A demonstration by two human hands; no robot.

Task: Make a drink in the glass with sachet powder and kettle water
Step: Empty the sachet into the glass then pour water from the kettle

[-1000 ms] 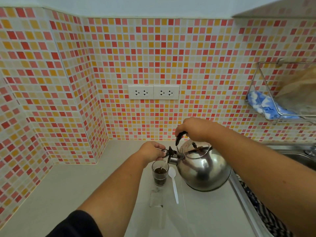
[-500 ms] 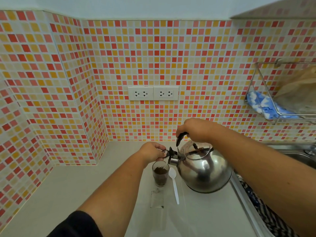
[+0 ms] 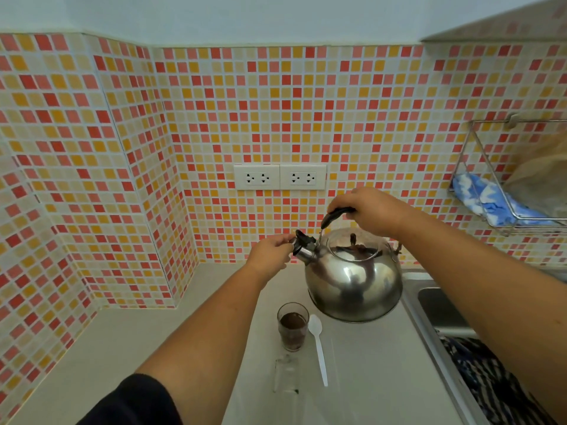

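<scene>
A small clear glass stands on the counter, about half full of dark brown liquid. A steel kettle hangs above and behind it, nearly level. My right hand grips its black top handle. My left hand pinches the black cap on the spout. A white plastic spoon lies just right of the glass. A clear empty sachet lies in front of the glass.
A pale counter runs to a tiled corner at the left. Two wall sockets sit behind the kettle. A steel sink is at the right, with a wire rack holding a blue cloth above it.
The kettle has come up and back from the glass and tipped back towards level. My left hand stayed at the spout cap. The glass holds more dark liquid than a second ago.
</scene>
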